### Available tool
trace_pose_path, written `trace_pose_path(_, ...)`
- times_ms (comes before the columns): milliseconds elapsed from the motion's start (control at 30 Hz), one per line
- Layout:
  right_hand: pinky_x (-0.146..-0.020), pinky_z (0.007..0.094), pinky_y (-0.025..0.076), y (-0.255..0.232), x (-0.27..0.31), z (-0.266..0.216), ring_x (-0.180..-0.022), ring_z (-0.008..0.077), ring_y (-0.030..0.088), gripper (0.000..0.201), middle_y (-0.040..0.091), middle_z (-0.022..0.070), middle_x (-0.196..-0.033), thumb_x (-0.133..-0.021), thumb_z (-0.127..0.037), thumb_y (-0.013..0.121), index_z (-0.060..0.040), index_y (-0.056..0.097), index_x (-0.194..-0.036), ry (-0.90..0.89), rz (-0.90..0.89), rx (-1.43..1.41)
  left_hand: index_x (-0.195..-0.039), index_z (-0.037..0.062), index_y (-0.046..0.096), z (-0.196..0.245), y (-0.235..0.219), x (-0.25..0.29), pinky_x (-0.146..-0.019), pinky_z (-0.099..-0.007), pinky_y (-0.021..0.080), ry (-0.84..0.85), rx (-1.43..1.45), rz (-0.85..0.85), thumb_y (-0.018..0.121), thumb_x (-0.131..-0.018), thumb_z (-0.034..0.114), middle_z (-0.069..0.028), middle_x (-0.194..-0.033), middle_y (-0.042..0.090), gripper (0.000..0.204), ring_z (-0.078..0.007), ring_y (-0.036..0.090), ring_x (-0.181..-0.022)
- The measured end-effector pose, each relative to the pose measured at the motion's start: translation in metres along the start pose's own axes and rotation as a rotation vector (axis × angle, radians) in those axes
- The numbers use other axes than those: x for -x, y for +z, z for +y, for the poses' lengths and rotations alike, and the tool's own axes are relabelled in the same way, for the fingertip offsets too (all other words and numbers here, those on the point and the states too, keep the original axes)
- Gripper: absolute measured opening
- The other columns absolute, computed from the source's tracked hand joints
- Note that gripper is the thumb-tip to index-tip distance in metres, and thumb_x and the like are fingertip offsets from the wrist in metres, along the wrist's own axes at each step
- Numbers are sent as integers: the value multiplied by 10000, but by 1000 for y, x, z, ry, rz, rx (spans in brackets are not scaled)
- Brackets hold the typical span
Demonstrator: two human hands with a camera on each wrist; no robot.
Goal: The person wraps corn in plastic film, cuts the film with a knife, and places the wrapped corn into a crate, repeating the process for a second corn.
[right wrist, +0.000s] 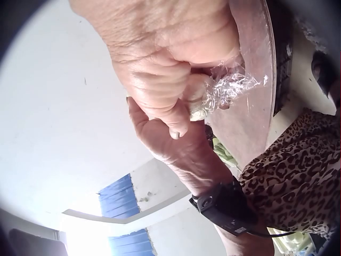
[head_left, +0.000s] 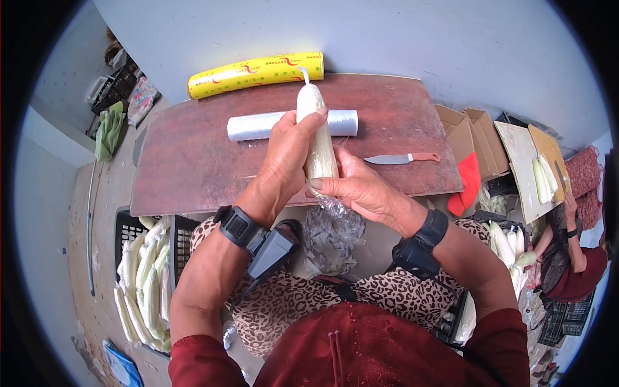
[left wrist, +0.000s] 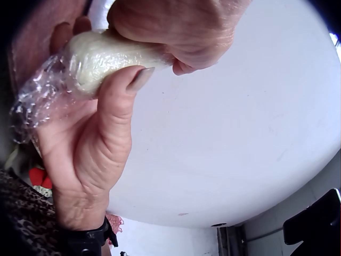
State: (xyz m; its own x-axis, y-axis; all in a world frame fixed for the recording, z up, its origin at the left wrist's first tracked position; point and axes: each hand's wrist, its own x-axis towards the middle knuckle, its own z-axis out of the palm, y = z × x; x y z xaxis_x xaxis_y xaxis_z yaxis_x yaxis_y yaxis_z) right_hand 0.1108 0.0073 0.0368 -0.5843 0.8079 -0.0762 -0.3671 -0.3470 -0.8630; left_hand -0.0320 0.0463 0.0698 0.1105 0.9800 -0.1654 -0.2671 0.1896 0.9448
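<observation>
- Head view: the left hand (head_left: pixel 287 145) grips the upper part of a long, pale vegetable (head_left: pixel 320 153), held tilted above the table (head_left: pixel 193 161); the right hand (head_left: pixel 371 190) grasps its lower end, where clear film (head_left: pixel 334 205) bunches. The step in hand looks like tucking film around that end; the next move calls for a steady upper grip while the loose film is gathered snugly.
- Around them lie a film roll (head_left: pixel 248 127), partly behind the left hand, a yellow roll (head_left: pixel 255 76) at the far edge, and a knife (head_left: pixel 393 159), its blade pointing towards the right hand, so reaching that way needs care.
- Left wrist view: the right thumb presses the shiny vegetable; crumpled film sticks out past its end.
- Right wrist view: the right hand hides most of the vegetable; film pokes out beside it.
</observation>
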Motion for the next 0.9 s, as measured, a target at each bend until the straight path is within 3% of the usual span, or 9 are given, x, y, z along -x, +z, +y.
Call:
trace_pose_path(67, -963, 305, 462, 0, 0, 0, -1134, 159, 504, 829, 459, 98, -1254, -836, -124, 741, 4, 204, -1454, -3, 4, 3, -1130, -36, 498, -1, -1, 0, -715, -360, 493, 2, 12, -17, 635, -891, 278, -115, -968, 565, 418, -184, 568, -856)
trace_pose_path(167, -956, 303, 467, 0, 0, 2, -1129, 158, 509, 822, 463, 98, -1253, -839, -128, 740, 8, 207, -1450, -17, 5, 15, -1082, 17, 526, -1, 1, 1, -684, -356, 501, -9, 2, 9, 570, -935, 255, -89, -903, 572, 283, -185, 578, -798)
trace_pose_path(900, -952, 313, 461, 1, -2, 2, -1146, 167, 498, 825, 465, 109, -1272, -832, -141, 743, 24, 220, -1449, -55, 15, 64, -1058, 29, 526, 0, 2, 2, -695, -348, 496, 16, 1, 5, 569, -937, 269, -85, -897, 572, 272, -180, 576, -800)
